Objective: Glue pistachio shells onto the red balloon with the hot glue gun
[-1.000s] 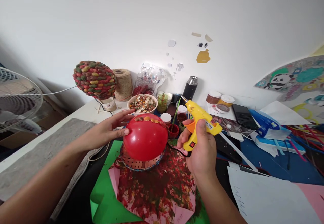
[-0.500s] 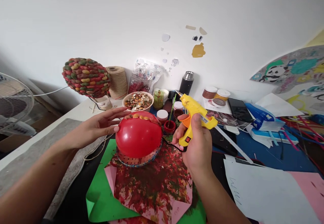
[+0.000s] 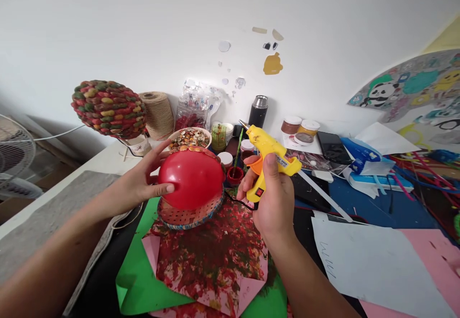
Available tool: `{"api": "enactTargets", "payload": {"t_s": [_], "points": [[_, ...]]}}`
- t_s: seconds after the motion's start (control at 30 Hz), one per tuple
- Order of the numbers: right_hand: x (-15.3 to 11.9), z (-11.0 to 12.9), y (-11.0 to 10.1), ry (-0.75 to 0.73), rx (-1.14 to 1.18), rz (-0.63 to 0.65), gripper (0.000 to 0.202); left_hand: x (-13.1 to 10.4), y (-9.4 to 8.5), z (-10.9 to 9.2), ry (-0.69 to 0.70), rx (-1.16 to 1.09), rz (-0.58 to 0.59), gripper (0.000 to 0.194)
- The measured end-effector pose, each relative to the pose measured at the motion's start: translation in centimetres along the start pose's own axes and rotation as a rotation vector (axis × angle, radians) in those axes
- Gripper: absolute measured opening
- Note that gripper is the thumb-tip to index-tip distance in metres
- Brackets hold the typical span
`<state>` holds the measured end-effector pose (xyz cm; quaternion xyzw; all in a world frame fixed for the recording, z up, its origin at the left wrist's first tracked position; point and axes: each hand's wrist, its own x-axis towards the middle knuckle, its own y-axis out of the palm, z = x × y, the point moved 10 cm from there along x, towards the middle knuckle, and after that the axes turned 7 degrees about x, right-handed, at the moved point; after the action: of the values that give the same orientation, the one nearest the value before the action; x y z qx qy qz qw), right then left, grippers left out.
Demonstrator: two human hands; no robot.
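A shiny red balloon (image 3: 192,176) sits tilted over a woven basket (image 3: 190,217) with a blue-wrapped rim. Along the balloon's top runs a row of painted, orange-brown pieces. My left hand (image 3: 145,176) grips the balloon's left side, thumb on the front and fingers behind the top. In my right hand (image 3: 271,191) is a yellow hot glue gun (image 3: 269,150), its nozzle pointing up and left, apart from the balloon. A white glue stick (image 3: 325,196) sticks out of its back. My index finger lies by the orange trigger; whether it is pressed I cannot tell.
Paint-smeared paper (image 3: 212,260) lies over a green sheet (image 3: 151,279). Behind stand a bowl of shells (image 3: 190,137), paint jars (image 3: 225,159), a black flask (image 3: 258,112) and a twine spool (image 3: 157,114). A pebbled ball (image 3: 109,109) stands left, near a fan (image 3: 16,155).
My left hand has closed onto the balloon's side, and the balloon has tilted up, baring more of the basket. The whole view has shifted slightly. The glue gun stays in my right hand.
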<state>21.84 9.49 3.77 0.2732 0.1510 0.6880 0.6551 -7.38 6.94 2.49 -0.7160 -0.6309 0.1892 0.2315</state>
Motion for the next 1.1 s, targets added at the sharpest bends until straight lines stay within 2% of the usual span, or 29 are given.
{"api": "enactTargets", "payload": {"t_s": [0.13, 0.27, 0.37, 0.5, 0.73, 1.1], "points": [[0.0, -0.1, 0.1, 0.014, 0.016, 0.015, 0.051, 0.2, -0.7, 0.4, -0.036, -0.174, -0.047, 0.112], [0.0, 0.0, 0.3, 0.012, 0.03, 0.012, 0.052, 0.0, -0.9, 2.2, -0.088, -0.345, -0.076, 0.123], [0.0, 0.1, 0.1, 0.01, 0.026, -0.013, 0.054, -0.2, -0.6, 3.4, -0.117, -0.409, -0.08, 0.123], [0.1, 0.1, -0.2, 0.007, 0.022, -0.035, 0.053, -0.5, -0.3, 3.7, -0.11, -0.433, -0.078, 0.121], [0.0, -0.1, -0.1, 0.006, 0.012, -0.023, 0.053, -1.0, 0.6, 3.7, -0.11, -0.441, -0.004, 0.118], [-0.1, -0.9, -0.1, 0.026, 0.017, 0.007, 0.052, -0.7, 0.8, 3.4, -0.134, -0.446, 0.02, 0.12]]}}
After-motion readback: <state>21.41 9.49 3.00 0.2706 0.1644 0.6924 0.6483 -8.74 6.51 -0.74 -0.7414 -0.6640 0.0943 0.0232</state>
